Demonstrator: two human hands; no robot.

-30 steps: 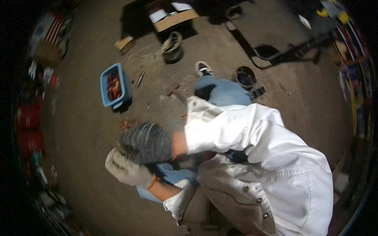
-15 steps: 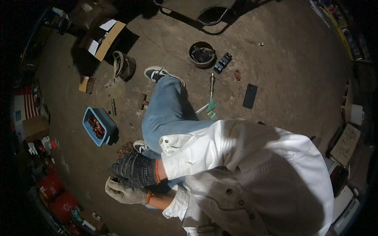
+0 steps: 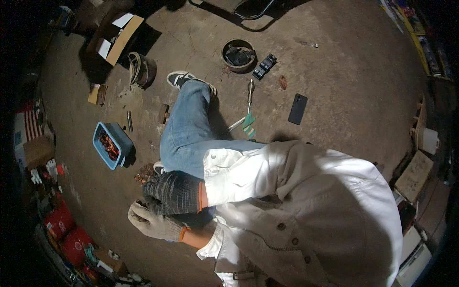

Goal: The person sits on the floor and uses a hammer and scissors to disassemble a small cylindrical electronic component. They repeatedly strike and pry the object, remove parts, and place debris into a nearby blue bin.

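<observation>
My left hand, in a pale knit glove with an orange cuff, is closed with its fingers curled. My right hand, in a dark grey knit glove, lies against it with bent fingers. The two hands press together low in front of my jacket. Whatever is between them is hidden by the gloves. Just beyond the right glove, a reddish-brown tangled clump lies on the floor beside my shoe. Farther left stands a light blue plastic basin holding copper-coloured pieces.
A hammer, a metal rod and a long-handled tool with green wrapping lie about. Also on the floor are a black phone, a black switch panel, a round pot, a bucket and an open carton.
The whole view has shifted, so the floor things sit slightly higher and farther left. Both gloved hands stay together, moving only slightly.
</observation>
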